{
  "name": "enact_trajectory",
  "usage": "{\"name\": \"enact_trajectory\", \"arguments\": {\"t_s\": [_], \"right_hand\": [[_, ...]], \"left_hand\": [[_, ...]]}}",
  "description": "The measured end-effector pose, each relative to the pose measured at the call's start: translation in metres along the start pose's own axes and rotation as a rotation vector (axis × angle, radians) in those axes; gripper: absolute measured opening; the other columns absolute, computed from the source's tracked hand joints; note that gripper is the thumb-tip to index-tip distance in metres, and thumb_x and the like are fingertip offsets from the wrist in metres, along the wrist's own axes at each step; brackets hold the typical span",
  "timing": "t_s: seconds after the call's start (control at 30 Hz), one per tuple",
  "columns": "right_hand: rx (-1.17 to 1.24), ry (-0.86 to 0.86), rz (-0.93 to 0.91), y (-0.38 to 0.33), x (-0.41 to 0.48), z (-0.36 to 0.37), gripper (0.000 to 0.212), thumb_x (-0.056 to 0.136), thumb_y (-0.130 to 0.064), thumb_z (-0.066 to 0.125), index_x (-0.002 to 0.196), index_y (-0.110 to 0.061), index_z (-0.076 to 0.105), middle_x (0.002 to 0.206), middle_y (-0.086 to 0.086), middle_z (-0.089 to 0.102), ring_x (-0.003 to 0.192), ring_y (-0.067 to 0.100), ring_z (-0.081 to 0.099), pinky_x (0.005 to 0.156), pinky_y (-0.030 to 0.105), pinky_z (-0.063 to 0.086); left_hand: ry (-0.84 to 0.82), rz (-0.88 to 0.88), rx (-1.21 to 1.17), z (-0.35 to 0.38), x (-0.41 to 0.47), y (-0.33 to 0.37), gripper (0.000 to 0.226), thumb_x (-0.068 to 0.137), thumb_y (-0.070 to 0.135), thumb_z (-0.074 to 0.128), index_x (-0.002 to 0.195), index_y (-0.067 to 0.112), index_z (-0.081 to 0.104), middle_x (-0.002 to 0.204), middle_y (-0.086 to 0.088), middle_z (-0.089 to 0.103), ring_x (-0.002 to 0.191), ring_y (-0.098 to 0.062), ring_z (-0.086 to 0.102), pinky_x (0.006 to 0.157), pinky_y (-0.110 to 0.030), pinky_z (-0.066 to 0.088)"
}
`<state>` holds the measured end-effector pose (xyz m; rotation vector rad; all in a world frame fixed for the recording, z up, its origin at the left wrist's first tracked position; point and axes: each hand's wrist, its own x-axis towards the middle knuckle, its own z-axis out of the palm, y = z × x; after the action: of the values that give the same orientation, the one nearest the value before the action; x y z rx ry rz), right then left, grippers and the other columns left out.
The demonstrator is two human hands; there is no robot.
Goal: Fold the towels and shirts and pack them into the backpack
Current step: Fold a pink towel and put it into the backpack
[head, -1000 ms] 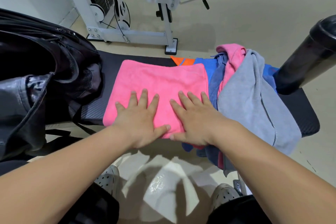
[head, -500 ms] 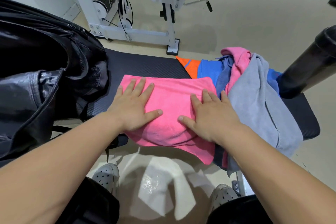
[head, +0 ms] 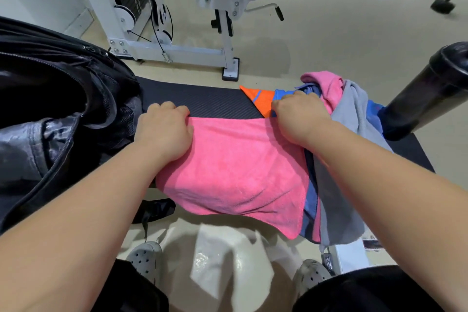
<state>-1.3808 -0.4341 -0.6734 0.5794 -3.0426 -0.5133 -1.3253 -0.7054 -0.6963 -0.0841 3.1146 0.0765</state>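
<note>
Left hand (head: 164,132) and right hand (head: 296,116): both curled, fingertips tucked out of sight, each apparently pinching a far corner of the pink terry towel (head: 233,172). The towel lies across the black ribbed bench pad (head: 202,101), long axis left to right, its far edge stretched between the hands and its near part drooping off the pad's near side. Neither hand is nearer. The fold probably carries the far edge nearward. The open black backpack (head: 63,109) sits at the pad's left end, just beside the left hand. A heap of grey, blue and pink cloths (head: 354,114) lies at the pad's right end.
</note>
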Motion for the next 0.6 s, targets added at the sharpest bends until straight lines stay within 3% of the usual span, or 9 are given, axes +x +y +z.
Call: {"name": "enact_trajectory", "arguments": {"t_s": [0.23, 0.37, 0.47, 0.6], "right_hand": [[0.144, -0.075, 0.029, 0.015, 0.010, 0.010, 0.016, 0.090, -0.020, 0.055, 0.093, -0.016, 0.071, 0.093, 0.008, 0.069, 0.084, 0.031, 0.061, 0.067, 0.033, 0.048], [0.301, -0.076, 0.019, 0.020, 0.000, 0.005, 0.015, 0.095, -0.031, 0.057, 0.086, -0.020, 0.058, 0.085, -0.001, 0.059, 0.083, 0.027, 0.054, 0.067, 0.034, 0.042], [0.475, 0.002, -0.023, 0.023, -0.007, 0.000, 0.014, 0.092, -0.025, 0.061, 0.083, -0.024, 0.051, 0.082, -0.004, 0.055, 0.081, 0.027, 0.054, 0.068, 0.036, 0.042], [0.666, 0.025, 0.004, 0.030, -0.017, -0.011, 0.013, 0.086, -0.014, 0.067, 0.085, -0.023, 0.058, 0.073, -0.011, 0.057, 0.073, 0.019, 0.053, 0.066, 0.030, 0.037]], "left_hand": [[-0.078, -0.027, -0.064, -0.001, 0.021, -0.007, 0.034, 0.092, 0.035, 0.056, 0.122, 0.020, 0.061, 0.119, -0.016, 0.056, 0.111, -0.042, 0.054, 0.092, -0.048, 0.048], [-0.143, -0.052, -0.049, -0.004, 0.026, -0.009, 0.034, 0.090, 0.041, 0.058, 0.118, 0.022, 0.057, 0.120, -0.016, 0.056, 0.112, -0.041, 0.054, 0.090, -0.044, 0.044], [-0.104, -0.033, -0.177, -0.003, 0.027, -0.011, 0.014, 0.088, 0.031, 0.062, 0.097, 0.025, 0.053, 0.102, -0.006, 0.063, 0.098, -0.034, 0.057, 0.078, -0.038, 0.043], [-0.033, -0.052, -0.398, -0.009, 0.025, -0.014, 0.016, 0.082, 0.008, 0.061, 0.084, 0.020, 0.051, 0.078, 0.005, 0.056, 0.084, -0.029, 0.055, 0.067, -0.035, 0.037]]}}
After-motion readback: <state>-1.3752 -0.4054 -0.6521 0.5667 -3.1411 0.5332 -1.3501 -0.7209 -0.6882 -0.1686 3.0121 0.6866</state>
